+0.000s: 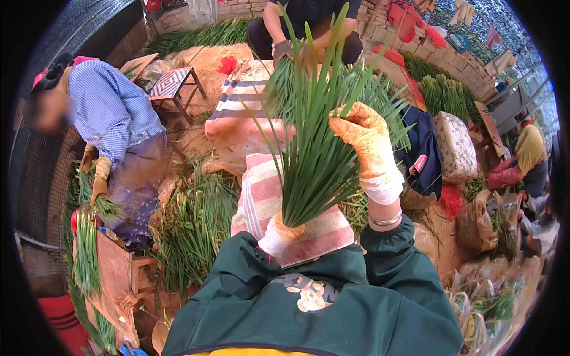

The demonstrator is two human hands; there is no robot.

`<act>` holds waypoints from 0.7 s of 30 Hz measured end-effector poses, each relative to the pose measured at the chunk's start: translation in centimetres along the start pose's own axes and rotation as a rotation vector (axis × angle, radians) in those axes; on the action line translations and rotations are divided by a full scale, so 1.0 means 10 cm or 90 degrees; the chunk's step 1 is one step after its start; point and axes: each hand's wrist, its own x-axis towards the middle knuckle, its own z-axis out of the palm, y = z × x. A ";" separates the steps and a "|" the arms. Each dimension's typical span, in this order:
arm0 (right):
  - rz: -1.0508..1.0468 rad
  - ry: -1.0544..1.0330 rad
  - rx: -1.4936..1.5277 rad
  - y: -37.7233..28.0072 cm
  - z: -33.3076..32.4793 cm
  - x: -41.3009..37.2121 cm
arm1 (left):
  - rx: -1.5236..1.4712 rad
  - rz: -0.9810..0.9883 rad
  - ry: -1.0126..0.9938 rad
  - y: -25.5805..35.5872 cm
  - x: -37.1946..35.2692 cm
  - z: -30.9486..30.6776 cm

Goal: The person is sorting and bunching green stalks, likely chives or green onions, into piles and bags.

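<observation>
A bunch of long green garlic chives stands fanned out in front of me. My left hand, in a stained orange-and-white glove, is closed round its lower end; the leaves hide part of the fingers. On the bunch's right side, my right hand is raised in a similar glove, thumb and fingertips pinched together at the edge of the leaves on a chive leaf. Beneath the bunch, a pink-and-white striped towel covers my lap.
Loose chives are heaped at my left. Opposite, a gloved person handles chives beside a striped cloth. Another person bends over a wooden stand on the left. Plastic bags and a patterned cushion lie right.
</observation>
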 end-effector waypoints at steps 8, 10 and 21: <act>-0.007 0.039 -0.003 0.04 -0.01 0.02 | -0.007 -0.047 -0.017 -0.02 -0.02 0.01; 0.039 0.055 0.103 0.06 0.02 0.01 | 0.027 -0.028 0.003 0.09 0.03 -0.02; -0.303 0.160 0.166 -0.26 -0.92 0.08 | -0.200 -0.197 0.064 0.13 -0.01 -0.01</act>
